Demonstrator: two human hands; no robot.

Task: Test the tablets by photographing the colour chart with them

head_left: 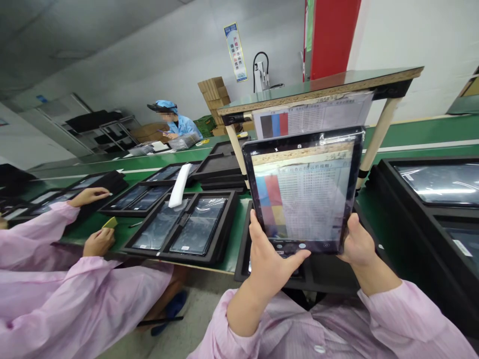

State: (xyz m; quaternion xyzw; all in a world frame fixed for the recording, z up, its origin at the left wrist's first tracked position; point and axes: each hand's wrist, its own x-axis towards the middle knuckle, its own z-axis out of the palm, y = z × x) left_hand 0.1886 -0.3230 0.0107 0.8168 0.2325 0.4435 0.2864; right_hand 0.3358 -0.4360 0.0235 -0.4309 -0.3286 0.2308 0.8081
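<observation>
the fingers [255, 227] of the left hand [267, 267] are clenched on the lower left corner of a tablet [305, 192], with the thumb laid over its bottom edge. the lower right corner is gripped by the right hand [358, 245], its fingers hidden behind the glass. the tablet is held upright above a black tray [329, 276] at the near edge of the green tabletop [411, 134]. a printed sheet [318, 115] with colour patches, hung from a raised shelf [322, 86] just behind, is shown on the screen. to the left, more trays [183, 224] of dark screens are laid out, a white foam strip [180, 185] resting on one, and a co-worker's hands [98, 243] are seen beside them.
</observation>
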